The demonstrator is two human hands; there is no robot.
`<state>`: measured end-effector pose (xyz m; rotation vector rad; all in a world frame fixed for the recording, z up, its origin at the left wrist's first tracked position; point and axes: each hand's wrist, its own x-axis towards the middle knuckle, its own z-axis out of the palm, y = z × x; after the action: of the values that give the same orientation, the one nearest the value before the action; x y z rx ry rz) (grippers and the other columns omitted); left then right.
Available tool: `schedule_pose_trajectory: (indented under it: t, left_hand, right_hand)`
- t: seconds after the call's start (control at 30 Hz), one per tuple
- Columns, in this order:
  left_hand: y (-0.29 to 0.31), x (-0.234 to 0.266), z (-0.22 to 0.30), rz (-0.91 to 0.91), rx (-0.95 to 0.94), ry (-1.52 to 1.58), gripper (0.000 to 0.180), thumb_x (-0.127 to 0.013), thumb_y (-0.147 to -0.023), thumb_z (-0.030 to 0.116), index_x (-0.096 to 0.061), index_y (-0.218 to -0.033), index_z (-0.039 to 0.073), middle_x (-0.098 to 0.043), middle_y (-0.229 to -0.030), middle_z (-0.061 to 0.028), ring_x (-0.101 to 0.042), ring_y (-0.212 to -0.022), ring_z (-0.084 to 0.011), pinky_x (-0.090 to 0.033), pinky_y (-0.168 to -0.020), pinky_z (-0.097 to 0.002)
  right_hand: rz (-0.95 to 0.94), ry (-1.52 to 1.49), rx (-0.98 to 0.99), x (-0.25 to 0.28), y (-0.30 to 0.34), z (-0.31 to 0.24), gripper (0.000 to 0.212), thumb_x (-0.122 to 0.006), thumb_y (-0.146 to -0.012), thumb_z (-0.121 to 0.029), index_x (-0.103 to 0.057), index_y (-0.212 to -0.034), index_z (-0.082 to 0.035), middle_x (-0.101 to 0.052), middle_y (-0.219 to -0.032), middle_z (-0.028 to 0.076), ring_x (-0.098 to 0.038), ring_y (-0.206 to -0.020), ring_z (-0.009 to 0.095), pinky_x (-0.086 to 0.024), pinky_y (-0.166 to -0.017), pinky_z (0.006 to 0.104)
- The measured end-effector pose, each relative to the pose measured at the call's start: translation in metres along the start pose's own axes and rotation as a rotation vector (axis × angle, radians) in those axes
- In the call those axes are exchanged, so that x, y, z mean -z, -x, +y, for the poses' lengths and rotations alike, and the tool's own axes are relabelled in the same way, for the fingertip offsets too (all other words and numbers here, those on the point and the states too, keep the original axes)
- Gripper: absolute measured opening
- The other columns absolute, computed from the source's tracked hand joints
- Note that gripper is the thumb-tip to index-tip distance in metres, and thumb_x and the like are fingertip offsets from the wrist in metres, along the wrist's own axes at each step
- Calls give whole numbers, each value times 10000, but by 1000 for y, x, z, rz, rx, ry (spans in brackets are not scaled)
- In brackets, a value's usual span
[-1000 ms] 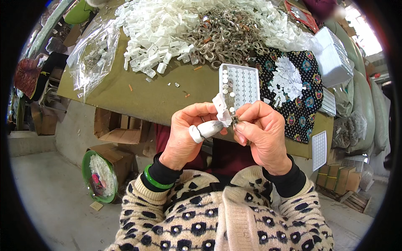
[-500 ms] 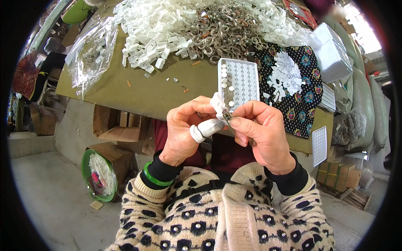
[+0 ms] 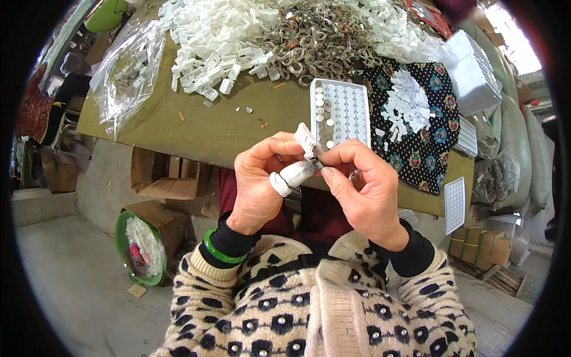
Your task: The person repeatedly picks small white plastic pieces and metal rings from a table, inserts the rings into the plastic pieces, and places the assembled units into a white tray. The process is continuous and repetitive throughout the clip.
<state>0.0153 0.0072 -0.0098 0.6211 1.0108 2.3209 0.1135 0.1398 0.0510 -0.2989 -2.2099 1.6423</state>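
Observation:
Over the table's near edge, my left hand (image 3: 256, 184) pinches a small white rectangular plastic casing (image 3: 306, 138), which stands upright. One of its fingers wears a white, smudged finger cover (image 3: 292, 177). From the other side, my right hand (image 3: 369, 193) presses thumb and forefinger on a small dark metal part (image 3: 318, 160) at the casing's lower end. Something small and shiny (image 3: 354, 176) shows among the right hand's curled fingers; its kind is unclear. Just beyond the hands lies a white dimpled tray (image 3: 350, 113), with round white and grey discs (image 3: 320, 106) along its left side.
A heap of white plastic casings (image 3: 220, 44) and a tangle of curled metal parts (image 3: 318, 38) cover the far table (image 3: 196, 128). White flat pieces (image 3: 407, 101) lie on a patterned cloth (image 3: 425, 154) at right, beside stacked trays (image 3: 473, 71). A green basin (image 3: 122, 238) stands on the floor.
The casing has moved slightly left and up and is turned more upright. My right hand has shifted left, its thumb and forefinger now closer to my left fingertips.

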Motion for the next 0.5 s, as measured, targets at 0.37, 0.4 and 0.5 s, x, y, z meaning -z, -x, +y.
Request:
schedule_pose_trajectory:
  t: [0.37, 0.4, 0.5]
  left_hand:
    - [10, -22, 11, 253, 138, -32, 212, -718, -826, -48, -640, -1020, -17, -684, -913, -59, -654, -820, -118, -548, -756, -259]
    - [10, -23, 10, 265, 114, -85, 216, -715, -825, -50, -638, -1024, -17, -680, -919, -59, -650, -825, -112, -543, -756, -256]
    - [8, -26, 4, 256, -89, -312, 228, -708, -821, -57, -632, -1032, -18, -672, -937, -63, -638, -833, -98, -529, -753, -245]
  right_hand:
    - [163, 363, 435, -13, 5, 10, 226, -599, -792, 145, -641, -960, 0, -613, -879, 126, -613, -698, 207, -491, -592, 278]
    - [183, 405, 477, -14, 5, 11, 226, -602, -791, 145, -642, -960, 0, -611, -870, 128, -616, -699, 218, -494, -593, 286]
    - [253, 499, 625, -17, 2, 17, 212, -628, -801, 131, -643, -965, -2, -607, -849, 130, -615, -696, 238, -497, -601, 298]
